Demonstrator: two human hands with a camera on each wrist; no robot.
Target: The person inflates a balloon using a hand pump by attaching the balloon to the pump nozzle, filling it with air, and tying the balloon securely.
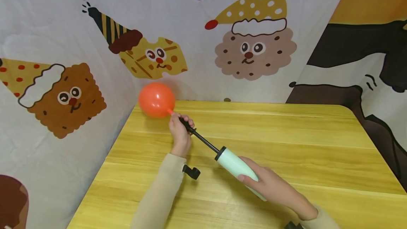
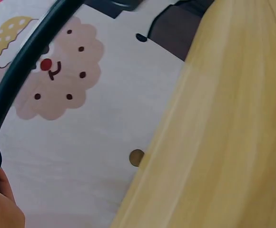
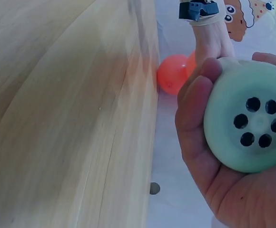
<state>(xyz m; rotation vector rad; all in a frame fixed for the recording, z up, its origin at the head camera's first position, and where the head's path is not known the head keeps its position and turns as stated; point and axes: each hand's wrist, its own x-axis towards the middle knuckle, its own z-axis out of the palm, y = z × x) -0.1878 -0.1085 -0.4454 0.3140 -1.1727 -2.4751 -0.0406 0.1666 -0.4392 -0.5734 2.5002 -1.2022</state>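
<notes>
A hand-held balloon pump with a mint green barrel (image 1: 236,167) and a thin black rod (image 1: 206,140) slants across the head view. My right hand (image 1: 275,186) grips the barrel. At the black far end, my left hand (image 1: 180,133) holds the pump's tip, right by the neck of an inflated orange-red balloon (image 1: 156,100). The fingers hide where the neck meets the nozzle. In the right wrist view the barrel's round end (image 3: 259,159), with several dark holes, faces the camera. A dark rod (image 2: 14,88) crosses the left wrist view above part of my left hand (image 2: 2,206).
A yellow wood-grain table (image 1: 302,144) lies beneath both arms. Behind it and on the left hangs a light cloth backdrop (image 1: 197,45) printed with cartoon biscuits and cheese. Black camera mounts (image 1: 192,171) sit on the wrists.
</notes>
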